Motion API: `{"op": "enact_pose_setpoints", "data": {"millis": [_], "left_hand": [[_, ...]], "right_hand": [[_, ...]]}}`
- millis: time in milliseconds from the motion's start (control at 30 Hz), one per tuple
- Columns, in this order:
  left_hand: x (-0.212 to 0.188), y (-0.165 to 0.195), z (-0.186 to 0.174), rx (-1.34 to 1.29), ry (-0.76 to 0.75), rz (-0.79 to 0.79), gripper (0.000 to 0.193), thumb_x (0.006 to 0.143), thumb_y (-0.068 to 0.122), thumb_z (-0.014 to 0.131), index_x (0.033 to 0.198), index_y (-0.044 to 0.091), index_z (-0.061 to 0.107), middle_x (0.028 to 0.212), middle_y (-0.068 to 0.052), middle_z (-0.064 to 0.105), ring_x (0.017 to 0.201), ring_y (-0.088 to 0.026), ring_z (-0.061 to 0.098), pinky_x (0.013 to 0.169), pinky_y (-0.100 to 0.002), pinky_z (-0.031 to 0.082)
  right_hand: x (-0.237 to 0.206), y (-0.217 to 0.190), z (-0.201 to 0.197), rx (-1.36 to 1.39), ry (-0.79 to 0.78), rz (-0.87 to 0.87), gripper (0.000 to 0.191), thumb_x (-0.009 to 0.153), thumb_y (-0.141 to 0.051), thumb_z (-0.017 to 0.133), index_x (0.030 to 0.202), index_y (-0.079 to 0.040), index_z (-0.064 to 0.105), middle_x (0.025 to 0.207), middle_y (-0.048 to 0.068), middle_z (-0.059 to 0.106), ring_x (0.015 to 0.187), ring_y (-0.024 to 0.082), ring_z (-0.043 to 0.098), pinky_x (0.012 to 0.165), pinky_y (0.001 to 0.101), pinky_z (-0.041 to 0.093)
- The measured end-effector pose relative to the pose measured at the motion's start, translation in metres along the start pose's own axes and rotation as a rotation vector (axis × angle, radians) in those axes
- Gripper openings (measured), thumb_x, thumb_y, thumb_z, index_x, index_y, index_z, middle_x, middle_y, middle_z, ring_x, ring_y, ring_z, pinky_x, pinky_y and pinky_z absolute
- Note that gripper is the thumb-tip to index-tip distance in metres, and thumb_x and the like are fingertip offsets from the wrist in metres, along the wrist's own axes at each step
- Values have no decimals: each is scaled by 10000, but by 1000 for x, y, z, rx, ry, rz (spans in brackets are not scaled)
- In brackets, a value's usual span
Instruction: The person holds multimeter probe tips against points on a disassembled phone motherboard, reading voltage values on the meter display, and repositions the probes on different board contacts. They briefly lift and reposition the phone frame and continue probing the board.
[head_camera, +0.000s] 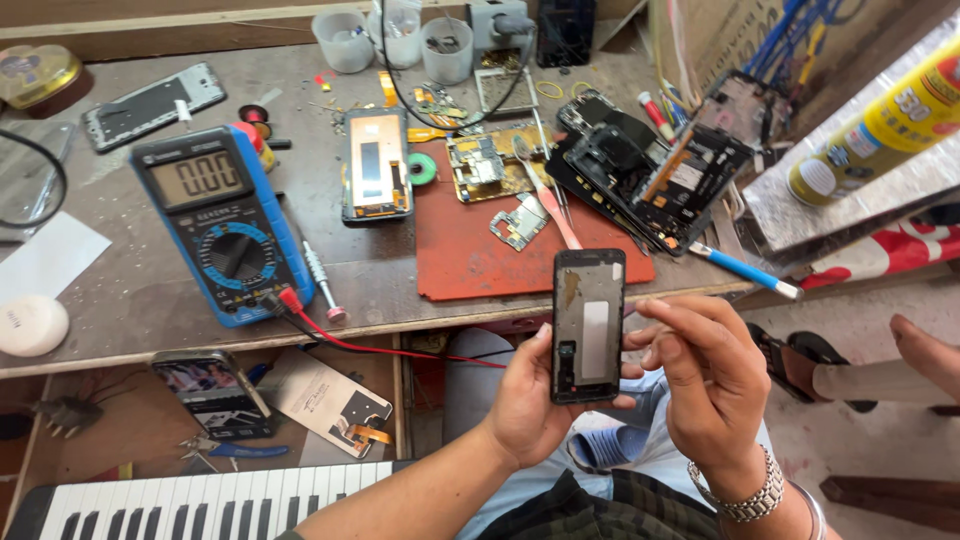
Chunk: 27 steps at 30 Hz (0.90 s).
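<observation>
My left hand (522, 405) grips an opened black phone frame (588, 322) upright from below, in front of the table edge. Its bare inside faces me, with a pale rectangular patch in the middle. My right hand (706, 375), with a metal watch (752, 496) on the wrist, hovers at the frame's right side, fingers curled and touching its edge. Whether the fingers pinch a small part I cannot tell.
On the worn table (120, 290) lie a blue multimeter (220, 225) with red lead, a red mat (470, 250) with circuit boards, tweezers and metal shields, another opened phone (376, 165), stacked phone frames (650, 170), a blue-handled tool (745, 270), plastic cups and a spray can (880, 120). A keyboard (190, 500) sits below.
</observation>
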<state>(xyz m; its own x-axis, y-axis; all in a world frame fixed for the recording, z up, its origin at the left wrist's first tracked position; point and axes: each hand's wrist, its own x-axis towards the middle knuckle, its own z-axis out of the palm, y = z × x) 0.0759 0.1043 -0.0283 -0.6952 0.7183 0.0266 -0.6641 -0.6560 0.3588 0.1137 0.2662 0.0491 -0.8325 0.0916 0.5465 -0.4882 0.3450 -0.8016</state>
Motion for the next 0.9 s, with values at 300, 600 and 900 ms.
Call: {"op": "enact_pose_setpoints", "data": {"millis": [300, 600, 900], "left_hand": [[3, 4, -12, -14, 55, 27, 594, 1117, 431, 230, 1457, 55, 540, 1330, -133, 657, 1223, -273, 652, 994, -522, 554], [2, 13, -5, 26, 93, 16, 645, 1115, 499, 215, 1453, 56, 541, 1370, -134, 651, 1257, -272, 632, 991, -495, 545], [3, 9, -12, 11, 116, 15, 618, 1135, 495, 202, 1406, 74, 565, 1280, -129, 676, 1232, -271, 644, 977, -520, 547]], "right_hand": [[105, 3, 64, 237, -616, 329, 357, 948, -121, 684, 1277, 7, 635, 1133, 78, 722, 1005, 110, 695, 862, 285, 583], [185, 22, 162, 6, -697, 497, 273, 979, -216, 650, 1143, -7, 584, 937, 93, 735, 748, 147, 727, 626, 291, 598], [196, 10, 195, 138, -585, 549, 287, 955, -183, 663, 1103, -8, 490, 912, 122, 708, 720, 175, 762, 577, 316, 642]]}}
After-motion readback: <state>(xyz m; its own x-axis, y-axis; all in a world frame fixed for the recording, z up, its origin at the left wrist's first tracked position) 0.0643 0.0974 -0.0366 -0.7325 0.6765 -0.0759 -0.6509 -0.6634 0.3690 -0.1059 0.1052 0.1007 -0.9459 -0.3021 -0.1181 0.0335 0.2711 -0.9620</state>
